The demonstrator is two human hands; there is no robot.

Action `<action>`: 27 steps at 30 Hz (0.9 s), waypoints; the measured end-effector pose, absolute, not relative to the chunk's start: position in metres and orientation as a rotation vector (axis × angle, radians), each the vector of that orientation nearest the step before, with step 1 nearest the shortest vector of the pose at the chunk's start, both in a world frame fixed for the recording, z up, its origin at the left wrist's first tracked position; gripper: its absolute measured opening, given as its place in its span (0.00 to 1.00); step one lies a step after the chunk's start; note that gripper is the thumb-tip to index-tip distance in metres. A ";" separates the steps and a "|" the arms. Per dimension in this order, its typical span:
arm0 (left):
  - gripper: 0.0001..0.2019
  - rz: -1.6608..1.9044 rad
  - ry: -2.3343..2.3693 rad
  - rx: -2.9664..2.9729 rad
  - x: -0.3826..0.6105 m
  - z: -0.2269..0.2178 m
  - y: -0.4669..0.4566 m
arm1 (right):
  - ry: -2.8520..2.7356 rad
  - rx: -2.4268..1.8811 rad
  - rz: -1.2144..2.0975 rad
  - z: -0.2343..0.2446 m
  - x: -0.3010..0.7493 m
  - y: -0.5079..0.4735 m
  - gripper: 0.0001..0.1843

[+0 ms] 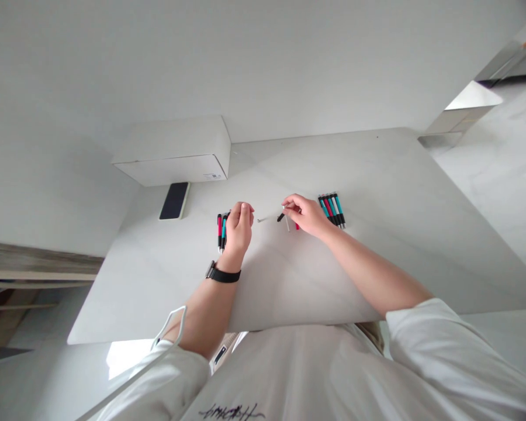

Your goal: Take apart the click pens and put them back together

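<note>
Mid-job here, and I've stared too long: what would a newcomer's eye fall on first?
Probably the colourful row of pens beside the right hand, vivid against the pale table. Next, the black watch on the left wrist, below the curled left hand. Then the dark-screened phone at the table's left, in front of the white box.

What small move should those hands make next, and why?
Perhaps the left hand should pick up the small silvery piece: it appears to lie loose on the table, between that hand and the right hand, nearer the left.
</note>
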State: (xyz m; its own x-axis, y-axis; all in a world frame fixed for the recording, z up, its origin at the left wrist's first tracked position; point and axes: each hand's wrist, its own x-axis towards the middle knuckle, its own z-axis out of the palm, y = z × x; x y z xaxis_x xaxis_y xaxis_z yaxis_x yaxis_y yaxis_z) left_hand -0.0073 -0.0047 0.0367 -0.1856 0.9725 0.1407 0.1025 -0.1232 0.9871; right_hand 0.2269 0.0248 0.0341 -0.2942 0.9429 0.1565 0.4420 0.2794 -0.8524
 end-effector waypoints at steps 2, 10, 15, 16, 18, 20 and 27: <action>0.24 1.433 1.245 1.220 -0.002 0.037 -0.007 | -1.921 -1.303 0.966 0.040 0.221 0.032 0.11; 0.24 1.532 1.249 1.102 -0.008 0.030 0.000 | -2.277 -1.421 0.922 0.044 0.179 0.065 0.05; 0.19 1.586 1.250 1.224 -0.012 0.029 0.002 | -2.423 -1.509 0.720 0.033 0.159 0.077 0.05; 0.18 1.596 1.241 1.232 -0.012 0.028 0.003 | -2.440 -1.521 0.696 0.031 0.158 0.078 0.06; 0.17 1.614 1.234 1.225 -0.011 0.027 0.004 | -2.460 -1.541 0.669 0.029 0.157 0.079 0.06; 0.16 1.618 1.241 1.209 -0.011 0.026 0.004 | -2.465 -1.545 0.653 0.029 0.157 0.078 0.07; 0.24 1.576 1.254 1.239 -0.009 0.039 -0.005 | -2.211 -1.428 0.647 0.045 0.181 0.066 0.09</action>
